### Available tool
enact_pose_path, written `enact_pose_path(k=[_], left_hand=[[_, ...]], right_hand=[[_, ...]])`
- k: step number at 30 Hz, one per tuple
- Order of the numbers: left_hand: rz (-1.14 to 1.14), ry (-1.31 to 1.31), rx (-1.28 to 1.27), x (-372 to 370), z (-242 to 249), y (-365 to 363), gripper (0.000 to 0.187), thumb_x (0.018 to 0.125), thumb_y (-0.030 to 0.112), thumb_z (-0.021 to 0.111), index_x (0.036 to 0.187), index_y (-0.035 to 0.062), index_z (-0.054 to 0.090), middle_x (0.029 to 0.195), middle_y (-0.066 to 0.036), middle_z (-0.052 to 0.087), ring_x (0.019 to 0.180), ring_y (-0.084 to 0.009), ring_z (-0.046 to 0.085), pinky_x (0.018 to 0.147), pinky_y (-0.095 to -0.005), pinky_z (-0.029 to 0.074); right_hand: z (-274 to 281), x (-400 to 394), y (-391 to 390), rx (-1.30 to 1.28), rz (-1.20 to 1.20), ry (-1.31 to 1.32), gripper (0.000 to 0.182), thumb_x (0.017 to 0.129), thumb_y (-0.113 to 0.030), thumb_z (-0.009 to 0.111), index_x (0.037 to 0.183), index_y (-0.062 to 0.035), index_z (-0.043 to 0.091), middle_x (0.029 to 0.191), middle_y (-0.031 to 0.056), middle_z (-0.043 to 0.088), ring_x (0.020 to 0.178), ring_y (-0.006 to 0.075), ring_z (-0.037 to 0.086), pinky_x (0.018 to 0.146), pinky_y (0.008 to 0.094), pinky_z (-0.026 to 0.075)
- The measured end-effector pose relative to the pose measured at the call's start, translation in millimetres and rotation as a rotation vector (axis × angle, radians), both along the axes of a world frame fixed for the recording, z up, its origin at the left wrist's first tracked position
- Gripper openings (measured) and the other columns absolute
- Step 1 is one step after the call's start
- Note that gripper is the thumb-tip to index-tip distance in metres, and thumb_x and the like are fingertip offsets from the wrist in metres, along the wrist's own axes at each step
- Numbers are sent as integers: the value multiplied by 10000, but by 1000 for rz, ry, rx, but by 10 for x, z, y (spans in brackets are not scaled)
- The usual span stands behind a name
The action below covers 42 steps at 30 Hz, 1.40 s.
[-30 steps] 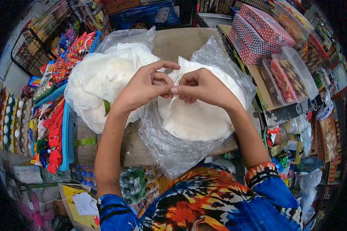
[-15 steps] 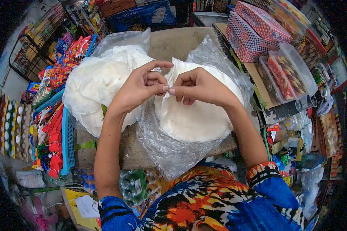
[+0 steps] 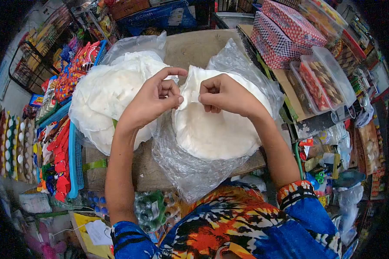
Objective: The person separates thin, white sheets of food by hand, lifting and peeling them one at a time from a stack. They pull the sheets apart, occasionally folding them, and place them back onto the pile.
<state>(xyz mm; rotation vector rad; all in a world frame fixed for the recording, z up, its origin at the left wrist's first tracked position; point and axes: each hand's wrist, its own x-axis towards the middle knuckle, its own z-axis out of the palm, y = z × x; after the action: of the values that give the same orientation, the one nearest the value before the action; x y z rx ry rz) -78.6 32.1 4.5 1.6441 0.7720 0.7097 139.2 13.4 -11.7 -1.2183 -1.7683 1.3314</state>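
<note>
A stack of thin, round white wrappers (image 3: pixel 222 129) lies on a clear plastic bag (image 3: pixel 181 172) in the middle of the table. My left hand (image 3: pixel 160 93) is at the stack's left edge, index finger stretched out and thumb apart from it, the other fingers curled. Over the stack, my right hand (image 3: pixel 222 95) has thumb and index finger pressed together; whatever is between them, if anything, is too small to make out. Left of my hands is a loose, crumpled heap of separated white wrappers (image 3: pixel 103 95), also on plastic.
The wooden table (image 3: pixel 190 45) shows behind the wrappers. Blue baskets (image 3: pixel 75 159) of snack packets stand left, with egg trays (image 3: pixel 14 142) beyond. At the right are checkered boxes (image 3: pixel 285 36) and a clear plastic container (image 3: pixel 320 82). Bottles (image 3: pixel 151 209) lie below the table's front edge.
My hands, which met at the stack's raised left edge, have drawn slightly apart. The left moved a little left, the right a little right. Both piles stay in place.
</note>
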Motion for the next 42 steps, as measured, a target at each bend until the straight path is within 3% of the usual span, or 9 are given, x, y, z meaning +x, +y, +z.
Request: enact_pose_path(k=[7,12,16,25,31,36,39,40,42], left_hand=[[-20,-79,-11,39,-21,-16,544,795,57,653,1304,48,459,769,49,472,714,-44,473,653,-189,396],[-2,-123,-129,-32,8,25,520,812,118,649,1295,75,462,794,58,472,704,-24,455,599,-159,380],[3,-166,-178,-17,-38,40,513,821,125,644,1294,97,447,825,58,499,702,-16,471,579,-148,396],[18,-134,-168,-24,-31,47,483,842,124,636,1281,78,443,879,25,548,759,-45,555,666,-201,520],[55,-108,-161,-13,-59,75,487,852,149,638,1297,106,446,885,21,547,755,-65,556,633,-201,495],[77,90,-108,54,19,-60,591,825,192,681,1347,130,412,946,-23,565,834,-116,561,668,-240,496],[78,251,131,-8,-71,-14,659,783,230,725,1352,125,410,1003,-81,577,851,-191,569,746,-305,496],[48,333,289,-44,-136,41,690,757,234,743,1354,126,414,1051,-112,592,862,-227,574,785,-340,488],[54,293,297,-84,-205,87,641,743,187,735,1320,121,463,1109,-150,611,881,-261,581,840,-376,460]], right_hand=[[20,-51,-29,-2,64,21,329,836,-312,669,728,-6,615,586,26,569,516,84,529,476,244,418],[97,-64,-53,367,-73,171,169,805,-167,681,808,-6,629,644,13,581,576,69,542,526,235,428],[92,-93,-76,667,-67,25,117,793,-105,663,873,-24,636,728,58,622,636,133,576,569,288,461],[46,-127,-97,645,48,-29,132,777,-77,658,905,-55,635,793,100,613,701,234,602,637,335,483],[50,-109,-84,791,70,-77,116,779,-68,663,893,-53,641,810,121,622,721,264,615,630,348,482],[446,-26,-328,762,45,46,96,789,-60,661,884,-56,669,735,72,616,651,191,596,581,288,452],[868,180,-819,957,155,322,64,789,-112,611,801,-66,653,758,63,624,633,190,565,571,303,423],[993,258,-982,1119,208,426,72,796,-117,597,817,-67,645,758,67,623,627,191,565,563,302,424],[1200,342,-1293,1490,254,526,91,810,-126,570,850,-68,629,758,76,621,616,191,566,547,300,428]])
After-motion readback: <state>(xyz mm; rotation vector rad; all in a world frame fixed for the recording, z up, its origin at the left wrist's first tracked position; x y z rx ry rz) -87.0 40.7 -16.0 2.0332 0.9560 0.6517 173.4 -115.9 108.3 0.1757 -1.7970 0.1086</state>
